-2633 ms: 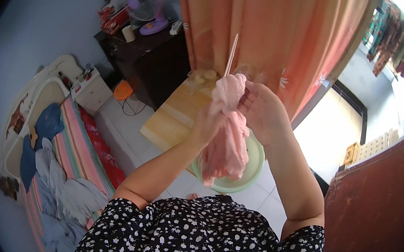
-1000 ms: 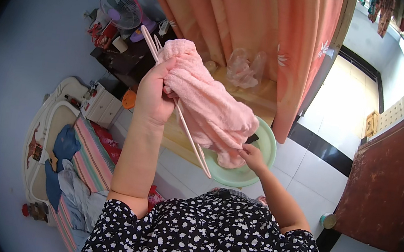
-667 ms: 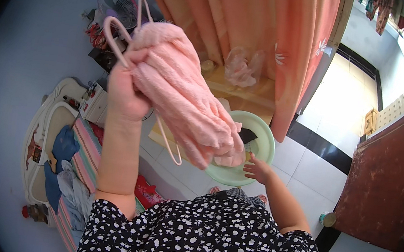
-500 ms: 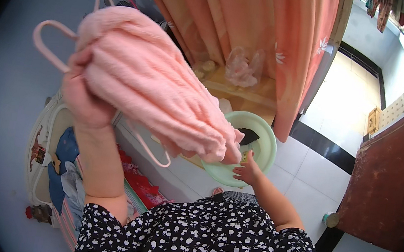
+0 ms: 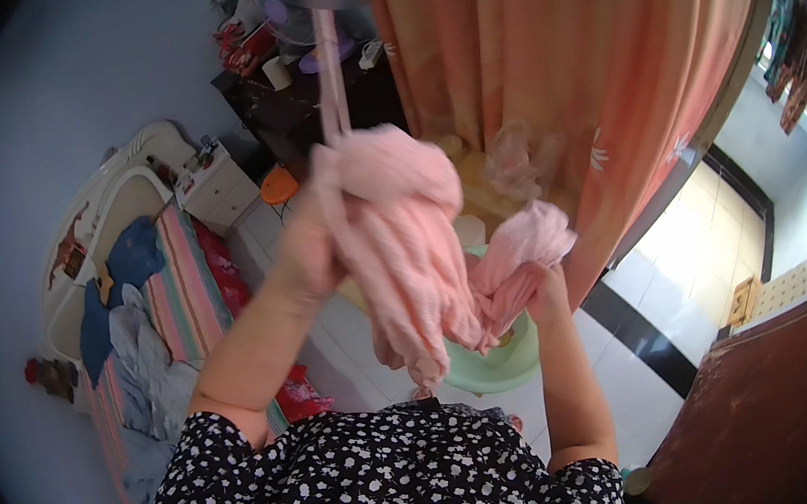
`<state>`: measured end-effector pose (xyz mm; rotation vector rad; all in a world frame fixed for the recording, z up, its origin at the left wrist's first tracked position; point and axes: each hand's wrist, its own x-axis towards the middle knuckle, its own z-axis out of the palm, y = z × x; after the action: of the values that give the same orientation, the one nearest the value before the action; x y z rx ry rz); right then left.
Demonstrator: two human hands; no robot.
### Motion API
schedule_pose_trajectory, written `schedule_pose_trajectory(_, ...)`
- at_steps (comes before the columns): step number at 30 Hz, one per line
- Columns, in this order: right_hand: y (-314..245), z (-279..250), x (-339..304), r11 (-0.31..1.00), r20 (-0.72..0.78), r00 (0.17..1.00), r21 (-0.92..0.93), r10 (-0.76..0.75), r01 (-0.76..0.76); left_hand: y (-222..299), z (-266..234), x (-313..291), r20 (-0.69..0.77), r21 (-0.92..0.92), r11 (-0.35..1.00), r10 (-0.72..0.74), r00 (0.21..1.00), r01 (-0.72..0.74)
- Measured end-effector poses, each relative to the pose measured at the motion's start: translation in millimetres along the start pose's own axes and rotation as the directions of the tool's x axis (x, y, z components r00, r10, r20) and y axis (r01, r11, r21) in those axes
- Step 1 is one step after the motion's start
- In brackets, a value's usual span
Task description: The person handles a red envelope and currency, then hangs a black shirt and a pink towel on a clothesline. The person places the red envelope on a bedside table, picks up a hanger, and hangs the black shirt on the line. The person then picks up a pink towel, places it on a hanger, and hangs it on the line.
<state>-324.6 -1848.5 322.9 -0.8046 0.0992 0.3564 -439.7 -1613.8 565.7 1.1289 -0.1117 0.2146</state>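
Two hands (image 5: pixel 311 253) (image 5: pixel 549 295), one green basin (image 5: pixel 499 373), one curtain (image 5: pixel 518 55), one bed (image 5: pixel 179 290), seemingly one blurred pink garment (image 5: pixel 403 252)

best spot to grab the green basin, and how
Probably the near right part of the rim of the green basin, coming in from the person's right, fingers inside and thumb outside. The basin is round and open-topped, and that edge shows uncovered, while the pink cloth hides much of its left side in this view.
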Motion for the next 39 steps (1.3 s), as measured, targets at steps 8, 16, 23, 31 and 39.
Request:
schedule_pose_trajectory(8, -73.4, 57.8, -26.0, 0.880, 0.155, 0.964, -0.398, -0.214, 0.259, -190.2, -73.3, 4.7, 0.088, 0.462, 0.842, -0.354, 0.931, 0.277)
schedule_pose_trajectory(16, -73.3, 64.4, -36.5, 0.873, 0.071, 0.971, -0.427, -0.228, 0.236, -197.7, -58.9, -1.2, -0.167, 0.294, 0.903, -0.276, 0.947, 0.315)
schedule_pose_trajectory(23, -94.8, 88.2, -39.3, 0.836, 0.210, 0.908, -0.357, -0.362, 0.416, -212.2, -58.0, 3.4, -0.151, 0.196, 0.948, -0.222, 0.963, 0.249)
schedule_pose_trajectory(31, -111.4, 128.1, -59.5, 0.811, 0.275, 0.889, -0.374, -0.366, 0.450, -183.6, -7.1, 4.8, -0.173, 0.213, 0.976, 0.004, 0.985, 0.034)
schedule_pose_trajectory(39, -138.3, 94.6, -63.0, 0.763, 0.208, 0.872, -0.424, -0.442, 0.488, -169.8, -54.8, 44.0, -0.180, 0.162, 0.987, 0.017, 0.983, 0.013)
